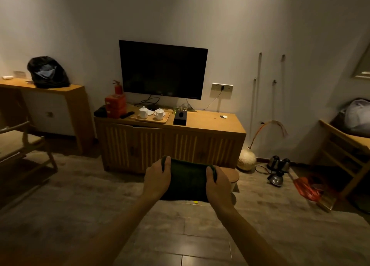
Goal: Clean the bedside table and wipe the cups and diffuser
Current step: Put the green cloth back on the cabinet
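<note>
A dark green cloth (188,180) is stretched flat between both hands in front of me, above the floor. My left hand (157,176) grips its left edge and my right hand (217,182) grips its right edge. Farther off, two white lidded cups (143,112) (159,113) stand on a wooden tray (152,120) on a low wooden cabinet (208,123) under a dark TV (163,69). A black box (180,118) sits beside the tray, with glasses (184,107) behind it. The hands are well short of the cabinet.
Red boxes (115,105) and a fire extinguisher (118,88) stand at the cabinet's left end. A desk (74,89) with a black bag (48,72) is at left, a chair (22,143) in front of it. Kettles (278,165), a round vase (246,161) and a wooden rack (344,141) are at right.
</note>
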`<state>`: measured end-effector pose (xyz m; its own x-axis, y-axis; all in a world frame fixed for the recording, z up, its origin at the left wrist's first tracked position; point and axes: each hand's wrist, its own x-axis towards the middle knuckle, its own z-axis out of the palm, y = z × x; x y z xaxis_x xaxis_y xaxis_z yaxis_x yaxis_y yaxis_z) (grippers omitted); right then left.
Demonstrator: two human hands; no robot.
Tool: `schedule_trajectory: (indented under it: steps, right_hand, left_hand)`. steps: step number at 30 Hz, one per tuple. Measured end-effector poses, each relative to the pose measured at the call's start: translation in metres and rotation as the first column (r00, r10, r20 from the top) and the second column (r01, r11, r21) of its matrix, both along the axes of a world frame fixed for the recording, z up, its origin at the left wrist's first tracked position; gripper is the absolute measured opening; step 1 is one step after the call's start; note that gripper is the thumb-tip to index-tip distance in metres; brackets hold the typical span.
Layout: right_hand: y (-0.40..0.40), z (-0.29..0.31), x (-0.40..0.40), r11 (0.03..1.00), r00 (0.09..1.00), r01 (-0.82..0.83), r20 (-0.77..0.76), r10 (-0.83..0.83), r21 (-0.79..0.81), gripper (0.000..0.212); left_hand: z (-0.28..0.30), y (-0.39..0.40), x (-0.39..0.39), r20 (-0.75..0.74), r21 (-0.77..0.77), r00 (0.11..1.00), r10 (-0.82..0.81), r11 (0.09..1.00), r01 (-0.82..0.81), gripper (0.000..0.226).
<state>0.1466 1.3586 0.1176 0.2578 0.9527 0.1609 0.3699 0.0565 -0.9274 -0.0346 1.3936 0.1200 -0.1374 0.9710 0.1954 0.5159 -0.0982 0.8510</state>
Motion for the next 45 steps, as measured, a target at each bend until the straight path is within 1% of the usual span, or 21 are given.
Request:
schedule_trajectory:
  steps: [2, 5, 7, 11, 14, 19, 22, 25, 29, 31, 34, 36, 39, 41, 44, 45]
  right_hand:
    - [0.026, 0.003, 0.002, 1.0, 1.0, 0.017, 0.017, -0.017, 0.022, 0.021]
    - [0.091, -0.005, 0.01, 0.999, 0.999, 0.04, 0.003, -0.04, -0.004, 0.019]
    - [0.14, -0.013, 0.016, 0.998, 0.998, 0.06, -0.023, -0.061, -0.037, 0.014]
    - [0.231, -0.036, 0.031, 0.993, 0.995, 0.065, -0.075, -0.072, -0.097, 0.017]
    - [0.314, -0.051, 0.047, 0.99, 0.989, 0.043, -0.138, -0.061, -0.132, 0.015]
    - [0.456, -0.065, 0.081, 0.99, 0.978, 0.034, -0.198, -0.061, -0.139, 0.016]
    - [0.526, -0.066, 0.099, 0.988, 0.978, 0.042, -0.195, -0.072, -0.152, 0.015]
    - [0.585, -0.073, 0.116, 0.978, 0.977, 0.066, -0.189, -0.104, -0.196, 0.015]
    - [0.657, -0.085, 0.138, 0.978, 0.978, 0.09, -0.168, -0.122, -0.187, 0.019]
    - [0.687, -0.094, 0.145, 0.976, 0.977, 0.099, -0.169, -0.133, -0.193, 0.02]
    - [0.745, -0.111, 0.157, 0.962, 0.971, 0.124, -0.17, -0.169, -0.243, 0.024]
    - [0.79, -0.125, 0.167, 0.948, 0.97, 0.15, -0.142, -0.195, -0.28, 0.033]
    - [0.865, -0.146, 0.185, 0.912, 0.964, 0.214, -0.078, -0.256, -0.35, 0.048]
    - [0.908, -0.157, 0.198, 0.878, 0.958, 0.248, -0.032, -0.286, -0.41, 0.043]
    - [0.97, -0.179, 0.218, 0.836, 0.956, 0.264, 0.013, -0.294, -0.481, 0.027]
    - [0.987, -0.188, 0.225, 0.823, 0.954, 0.273, 0.031, -0.297, -0.498, 0.025]
  left_hand:
    - [0.008, 0.029, 0.0, 0.012, 0.014, 0.999, -0.03, 0.999, 0.03, 0.043]
    - [0.003, 0.096, 0.006, 0.063, -0.007, 0.994, -0.092, 0.996, 0.093, 0.042]
    - [-0.003, 0.145, 0.01, 0.135, -0.064, 0.983, -0.128, 0.988, 0.137, 0.042]
    - [-0.027, 0.241, 0.019, 0.295, -0.166, 0.94, -0.169, 0.96, 0.225, 0.044]
    - [-0.046, 0.325, 0.031, 0.421, -0.262, 0.896, -0.139, 0.927, 0.268, 0.04]
    - [-0.059, 0.464, 0.064, 0.502, -0.439, 0.863, -0.048, 0.846, 0.302, 0.03]
    - [-0.058, 0.531, 0.08, 0.535, -0.489, 0.845, -0.021, 0.808, 0.329, 0.031]
    - [-0.065, 0.588, 0.095, 0.524, -0.552, 0.852, 0.013, 0.767, 0.328, 0.033]
    - [-0.081, 0.672, 0.118, 0.542, -0.584, 0.839, 0.046, 0.739, 0.336, 0.034]
    - [-0.092, 0.712, 0.132, 0.512, -0.585, 0.858, 0.046, 0.75, 0.309, 0.034]
    - [-0.112, 0.783, 0.155, 0.352, -0.565, 0.936, 0.007, 0.798, 0.207, 0.035]
    - [-0.125, 0.832, 0.168, 0.228, -0.508, 0.968, -0.108, 0.834, 0.213, 0.042]
    - [-0.148, 0.909, 0.183, 0.111, -0.443, 0.961, -0.252, 0.854, 0.274, 0.044]
    - [-0.161, 0.953, 0.19, 0.053, -0.458, 0.949, -0.31, 0.837, 0.299, 0.045]
    - [-0.188, 1.013, 0.197, 0.011, -0.49, 0.929, -0.37, 0.808, 0.327, 0.038]
    - [-0.198, 1.028, 0.198, 0.0, -0.503, 0.924, -0.381, 0.799, 0.33, 0.038]
